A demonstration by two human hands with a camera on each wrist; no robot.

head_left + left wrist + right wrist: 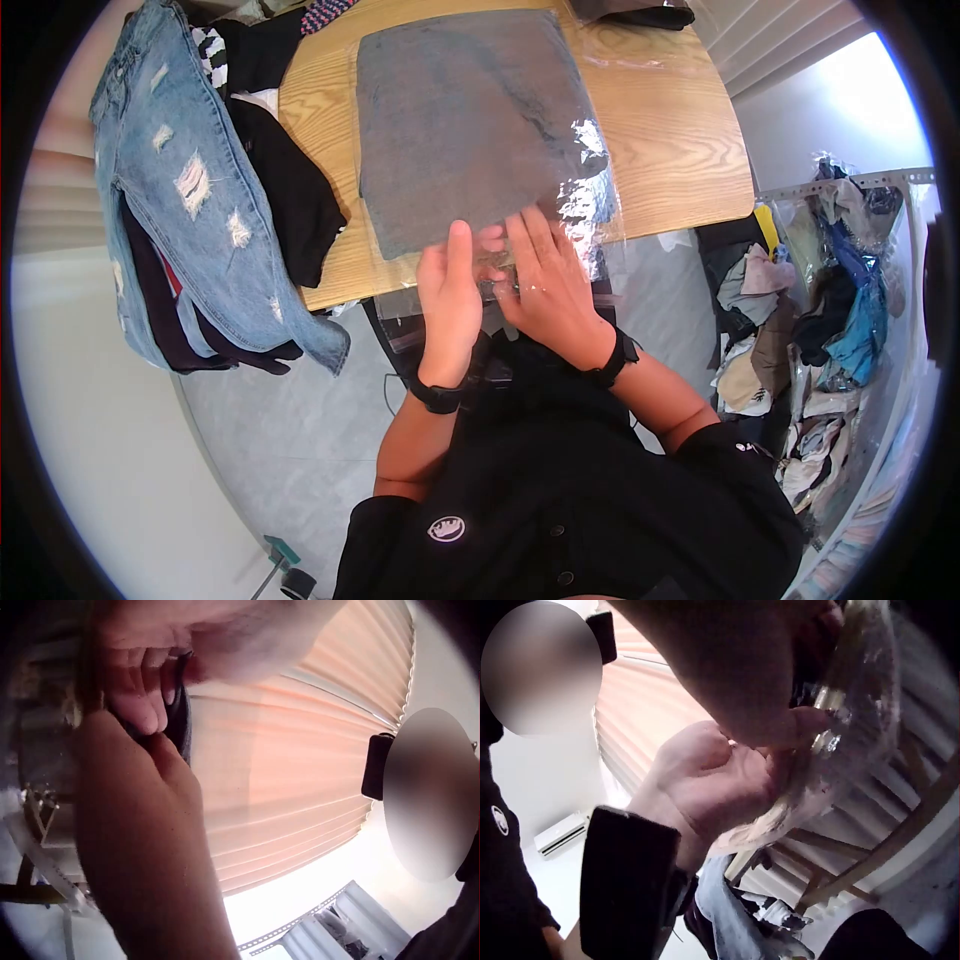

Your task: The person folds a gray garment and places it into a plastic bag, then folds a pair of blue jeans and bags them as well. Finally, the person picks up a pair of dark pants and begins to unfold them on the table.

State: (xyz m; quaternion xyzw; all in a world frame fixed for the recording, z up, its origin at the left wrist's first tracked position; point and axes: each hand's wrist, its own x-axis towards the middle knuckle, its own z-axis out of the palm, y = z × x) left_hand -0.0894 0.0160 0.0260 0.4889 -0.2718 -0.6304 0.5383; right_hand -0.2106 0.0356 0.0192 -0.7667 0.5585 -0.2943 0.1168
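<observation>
A folded dark grey garment [460,120] lies inside a clear plastic bag [612,215] on the wooden table. Both hands are at the bag's near edge, close together. My left hand [450,300] grips the plastic there, its thumb pointing away from the body. Beside it, my right hand [548,290] pinches the same edge, fingers laid over the plastic and thumb toward the left hand. In the right wrist view, crinkled clear plastic [855,735] hangs past the fingers. The left wrist view shows a dark edge [178,724] right by the fingertips.
Ripped blue jeans [180,170] and dark clothes [285,180] hang over the table's left side. Another dark bagged garment [640,12] lies at the far edge of the table [680,150]. At right, a rack holds several bagged clothes [840,300].
</observation>
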